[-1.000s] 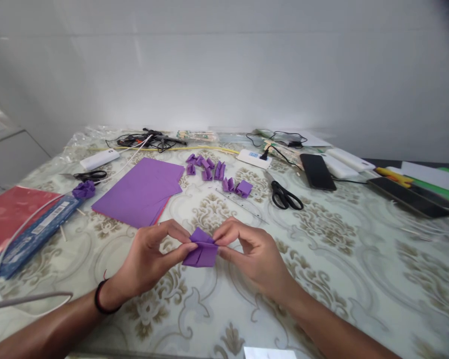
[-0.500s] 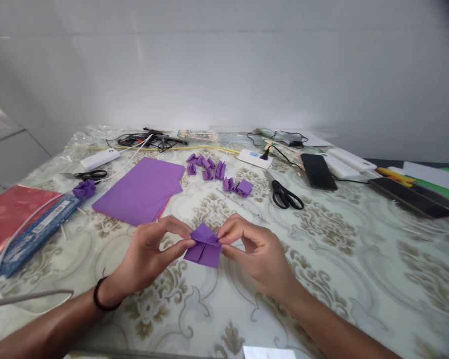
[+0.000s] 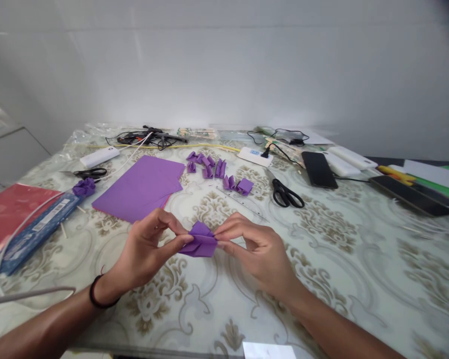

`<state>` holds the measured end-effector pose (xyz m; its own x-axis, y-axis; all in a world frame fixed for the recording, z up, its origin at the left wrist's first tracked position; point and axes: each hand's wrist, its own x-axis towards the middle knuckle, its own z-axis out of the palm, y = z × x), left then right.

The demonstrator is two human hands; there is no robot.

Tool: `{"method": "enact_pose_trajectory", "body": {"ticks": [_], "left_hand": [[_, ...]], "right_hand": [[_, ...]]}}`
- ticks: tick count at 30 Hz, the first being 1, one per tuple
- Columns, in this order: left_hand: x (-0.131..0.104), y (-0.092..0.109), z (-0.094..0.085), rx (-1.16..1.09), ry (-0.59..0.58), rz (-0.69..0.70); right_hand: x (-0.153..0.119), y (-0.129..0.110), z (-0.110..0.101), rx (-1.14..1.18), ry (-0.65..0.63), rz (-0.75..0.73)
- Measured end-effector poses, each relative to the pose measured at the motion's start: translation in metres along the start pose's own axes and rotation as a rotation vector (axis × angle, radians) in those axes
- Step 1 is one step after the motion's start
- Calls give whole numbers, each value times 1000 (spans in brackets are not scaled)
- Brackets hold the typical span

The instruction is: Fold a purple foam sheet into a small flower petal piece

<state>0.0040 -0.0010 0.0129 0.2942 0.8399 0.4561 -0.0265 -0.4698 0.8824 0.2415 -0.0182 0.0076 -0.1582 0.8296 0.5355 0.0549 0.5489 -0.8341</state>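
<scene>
A small folded purple paper [image 3: 202, 241] is held between my two hands above the patterned table [image 3: 209, 309]. My left hand [image 3: 153, 247] pinches its left edge between thumb and fingers. On the opposite edge, my right hand [image 3: 254, 249] has the paper pinched the same way. A pointed flap rises at the back, and the front part is bent. Beyond my hands lie several small folded purple pieces [image 3: 220, 168]. Large purple sheets [image 3: 142, 187] are stacked to the left, over something red.
Black scissors [image 3: 286, 193] and a phone [image 3: 319, 170] lie right; a power strip [image 3: 255, 156] sits behind. At left are a blue packet [image 3: 37, 232], a red sheet [image 3: 18, 212], crumpled purple paper [image 3: 84, 187], more scissors [image 3: 90, 173] and cables.
The folded paper has tilted and its front part looks more bent and shallower. Both hands have shifted slightly left with it, still pinching its edges.
</scene>
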Motion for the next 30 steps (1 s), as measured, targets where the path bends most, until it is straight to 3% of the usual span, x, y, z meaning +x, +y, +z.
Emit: {"method": "enact_pose_trajectory", "body": {"ticks": [5,10,16,19,24,30], "left_hand": [[-1,5,5,-138,2,-56],[0,-2,2,-129,-65,-40],[3,-9,-4,-50,-291,-134],[3,-6,-5,85,-361,-163],[0,0,-4,209,-295,-96],[-2,0,-1,240,-255,11]], "right_hand": [[-2,1,2,68,23,94],[-3,3,2,85,22,116],[-4,2,1,-4,-75,139],[-4,0,2,-43,-103,73],[-2,-3,4,-89,-105,-42],[-2,-3,3,-105,-93,-70]]}}
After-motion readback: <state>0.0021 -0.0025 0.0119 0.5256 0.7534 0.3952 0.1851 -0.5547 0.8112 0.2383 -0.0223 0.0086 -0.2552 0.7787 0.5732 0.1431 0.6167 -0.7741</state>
